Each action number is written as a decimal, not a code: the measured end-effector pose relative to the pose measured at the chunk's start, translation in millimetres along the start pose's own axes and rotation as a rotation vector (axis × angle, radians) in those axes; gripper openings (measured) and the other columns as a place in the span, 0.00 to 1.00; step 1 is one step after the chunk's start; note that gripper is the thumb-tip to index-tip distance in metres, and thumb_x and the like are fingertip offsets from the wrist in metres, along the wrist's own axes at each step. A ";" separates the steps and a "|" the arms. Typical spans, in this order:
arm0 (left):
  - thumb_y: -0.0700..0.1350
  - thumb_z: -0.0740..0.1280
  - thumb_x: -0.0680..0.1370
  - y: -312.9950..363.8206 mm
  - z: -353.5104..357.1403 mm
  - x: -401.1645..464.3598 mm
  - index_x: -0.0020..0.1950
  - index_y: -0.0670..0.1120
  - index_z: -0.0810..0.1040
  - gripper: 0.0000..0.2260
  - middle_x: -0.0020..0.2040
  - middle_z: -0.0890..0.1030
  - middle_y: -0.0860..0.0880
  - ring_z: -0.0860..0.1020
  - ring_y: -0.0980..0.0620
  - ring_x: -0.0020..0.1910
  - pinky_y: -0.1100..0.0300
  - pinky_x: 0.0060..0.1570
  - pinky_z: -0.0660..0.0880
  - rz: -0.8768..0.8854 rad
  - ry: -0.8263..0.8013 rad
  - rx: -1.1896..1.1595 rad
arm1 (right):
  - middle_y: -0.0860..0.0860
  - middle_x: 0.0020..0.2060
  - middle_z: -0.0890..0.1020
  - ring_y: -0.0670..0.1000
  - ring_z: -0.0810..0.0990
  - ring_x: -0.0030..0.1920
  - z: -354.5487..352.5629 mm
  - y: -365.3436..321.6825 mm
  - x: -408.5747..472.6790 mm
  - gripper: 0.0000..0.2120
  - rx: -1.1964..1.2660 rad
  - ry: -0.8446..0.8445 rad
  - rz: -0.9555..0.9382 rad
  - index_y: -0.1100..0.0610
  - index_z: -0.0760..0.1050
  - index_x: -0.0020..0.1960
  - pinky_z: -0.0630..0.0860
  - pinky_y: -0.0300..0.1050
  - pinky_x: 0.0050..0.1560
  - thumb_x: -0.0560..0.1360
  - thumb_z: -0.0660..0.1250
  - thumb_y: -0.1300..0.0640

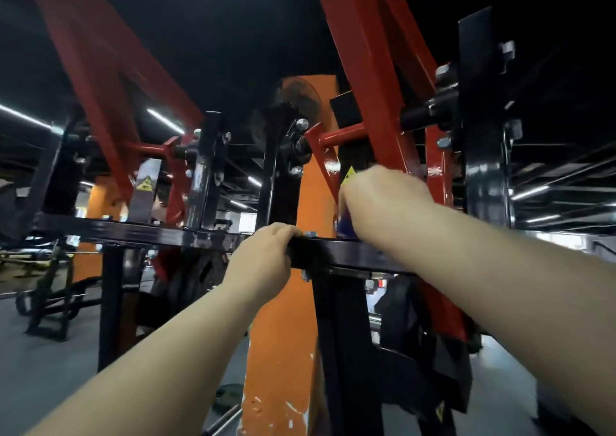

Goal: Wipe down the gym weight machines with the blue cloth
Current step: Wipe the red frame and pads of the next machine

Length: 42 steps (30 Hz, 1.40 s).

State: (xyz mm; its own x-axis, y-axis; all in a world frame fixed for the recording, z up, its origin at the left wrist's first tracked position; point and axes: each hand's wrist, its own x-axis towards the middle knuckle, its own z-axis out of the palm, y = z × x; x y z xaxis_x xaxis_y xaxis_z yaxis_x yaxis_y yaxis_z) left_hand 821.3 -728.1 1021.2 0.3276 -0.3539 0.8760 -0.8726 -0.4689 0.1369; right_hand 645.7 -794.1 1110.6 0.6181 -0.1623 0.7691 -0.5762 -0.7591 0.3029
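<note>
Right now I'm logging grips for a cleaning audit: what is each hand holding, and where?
The right hand grips the bunched blue cloth, mostly hidden beneath it. The left hand grips the black crossbar over its top edge.

The blue cloth (345, 223) is showing as a small bunched patch right of frame centre, lying against the weight machine (370, 102), whose red arms are rising over a black crossbar.

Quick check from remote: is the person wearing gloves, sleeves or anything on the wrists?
No. The left hand and right hand are bare, without gloves. Both forearms are uncovered as far as the frame shows, with no sleeves, watch, bands or rings visible.
</note>
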 end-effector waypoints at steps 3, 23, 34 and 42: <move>0.37 0.58 0.77 -8.0 2.0 13.5 0.68 0.58 0.71 0.24 0.65 0.73 0.58 0.72 0.53 0.63 0.52 0.53 0.76 0.000 -0.074 -0.022 | 0.53 0.65 0.70 0.57 0.70 0.65 5.2 5.9 36.0 0.20 -0.051 0.104 -0.052 0.53 0.71 0.68 0.72 0.51 0.51 0.77 0.65 0.62; 0.36 0.60 0.77 -14.6 7.0 35.5 0.54 0.53 0.75 0.13 0.48 0.76 0.53 0.75 0.50 0.46 0.57 0.34 0.68 0.004 0.050 0.041 | 0.50 0.66 0.72 0.57 0.73 0.65 14.4 22.1 77.4 0.25 -0.381 -0.023 -0.217 0.49 0.71 0.70 0.78 0.55 0.54 0.75 0.65 0.65; 0.37 0.60 0.78 -15.1 10.9 34.7 0.52 0.54 0.75 0.12 0.45 0.76 0.53 0.74 0.51 0.43 0.60 0.29 0.60 0.048 0.128 0.038 | 0.45 0.51 0.79 0.49 0.77 0.50 -15.8 17.8 58.6 0.19 -0.063 -0.549 -0.157 0.44 0.80 0.58 0.74 0.42 0.49 0.76 0.66 0.65; 0.37 0.60 0.77 -17.2 12.1 32.3 0.52 0.54 0.76 0.12 0.46 0.76 0.53 0.73 0.50 0.44 0.57 0.33 0.65 0.050 0.123 0.013 | 0.50 0.51 0.84 0.55 0.82 0.51 34.7 -15.3 58.5 0.22 0.202 -0.538 -0.051 0.44 0.80 0.59 0.81 0.51 0.53 0.76 0.59 0.67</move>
State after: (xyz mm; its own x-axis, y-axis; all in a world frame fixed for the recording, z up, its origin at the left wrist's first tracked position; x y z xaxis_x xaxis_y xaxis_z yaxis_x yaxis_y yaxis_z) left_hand 851.2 -741.3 1041.6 0.2367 -0.2757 0.9316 -0.8817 -0.4638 0.0867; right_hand 709.3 -813.9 1131.4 0.8581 -0.3797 0.3457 -0.4572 -0.8714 0.1777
